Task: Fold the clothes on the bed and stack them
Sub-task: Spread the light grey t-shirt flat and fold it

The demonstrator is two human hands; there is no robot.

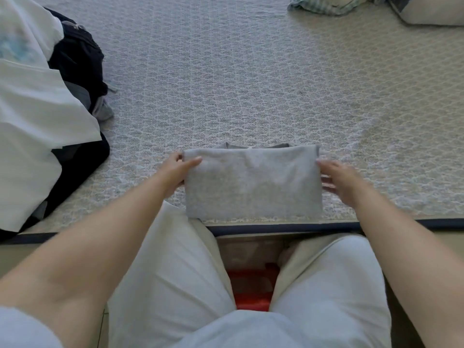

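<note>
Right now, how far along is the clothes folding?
One grey knit garment lies folded into a neat rectangle at the bed's near edge. The left hand grips its side; the right hand hovers beside it, fingers relaxed. Left: the heap of white and black clothes and the crumpled green checked cloth. No stack shows yet.

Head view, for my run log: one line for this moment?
folded grey cotton shirt on bed | left hand grips edge | right hand open beside
</note>
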